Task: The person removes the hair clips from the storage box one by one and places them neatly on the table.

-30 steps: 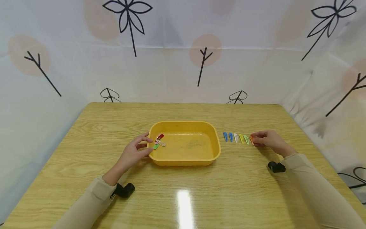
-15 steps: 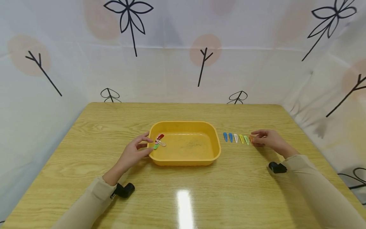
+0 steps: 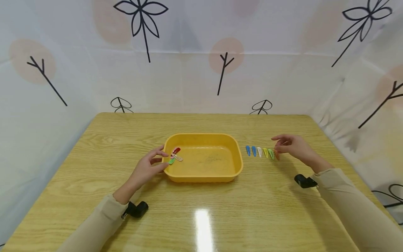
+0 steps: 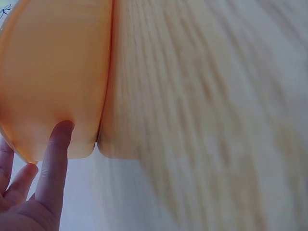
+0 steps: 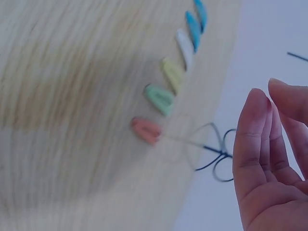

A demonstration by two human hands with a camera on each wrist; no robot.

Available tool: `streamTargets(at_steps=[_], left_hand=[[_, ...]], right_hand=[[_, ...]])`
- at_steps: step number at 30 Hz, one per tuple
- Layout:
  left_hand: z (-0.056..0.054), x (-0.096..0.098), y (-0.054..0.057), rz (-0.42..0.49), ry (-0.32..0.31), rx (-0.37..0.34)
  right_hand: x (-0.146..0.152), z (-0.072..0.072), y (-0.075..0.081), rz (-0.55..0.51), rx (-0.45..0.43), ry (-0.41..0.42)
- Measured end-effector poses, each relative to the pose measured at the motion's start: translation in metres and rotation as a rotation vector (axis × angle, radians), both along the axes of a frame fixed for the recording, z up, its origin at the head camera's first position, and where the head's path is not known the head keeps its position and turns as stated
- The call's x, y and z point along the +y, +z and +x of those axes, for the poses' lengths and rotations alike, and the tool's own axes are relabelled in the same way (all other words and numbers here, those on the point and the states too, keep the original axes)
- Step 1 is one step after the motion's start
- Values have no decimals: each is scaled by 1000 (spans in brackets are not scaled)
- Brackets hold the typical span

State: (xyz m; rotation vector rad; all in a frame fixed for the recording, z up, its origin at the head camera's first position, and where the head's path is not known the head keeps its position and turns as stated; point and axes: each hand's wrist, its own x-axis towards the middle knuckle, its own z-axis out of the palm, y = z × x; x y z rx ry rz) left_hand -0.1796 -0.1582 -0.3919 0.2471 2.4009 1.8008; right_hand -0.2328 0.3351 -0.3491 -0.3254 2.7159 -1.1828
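Against the left end of a yellow plastic basin (image 3: 201, 179), my left hand (image 3: 148, 164) grips the rim, some fingertips over the edge. In the left wrist view one finger (image 4: 55, 168) presses the basin's outer wall. A row of snap hair clips lies right of the basin: two blue ones, a white clip (image 3: 259, 152), a yellow clip (image 3: 266, 152), a green clip (image 3: 271, 154) and an orange clip (image 3: 277, 155). Just above the orange clip hovers my right hand (image 3: 294, 148), holding nothing, fingers loosely bent.
Inside the basin's left end lie several clips, among them a red clip (image 3: 176, 151), a beige clip (image 3: 177, 157) and a green one. The wooden table (image 3: 245, 210) meets a patterned white cloth (image 3: 189, 80) at the back.
My right hand has let go of the orange clip and lifted up from it. That clip now lies at the row's right end. The left hand has stayed in place.
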Motion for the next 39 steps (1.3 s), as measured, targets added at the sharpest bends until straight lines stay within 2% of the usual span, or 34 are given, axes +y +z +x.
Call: streamTargets(at_steps=[11,28,39], left_hand=[[-1,0,0,-12,9,-2],[0,0,-1,-10,8,3],[0,-1,-1,-9,6,3]], right_hand=[[-27,5,23,-1,34,37],[-73,-1,42,-70,63,143],[-104,-4,55,-47,43,173]])
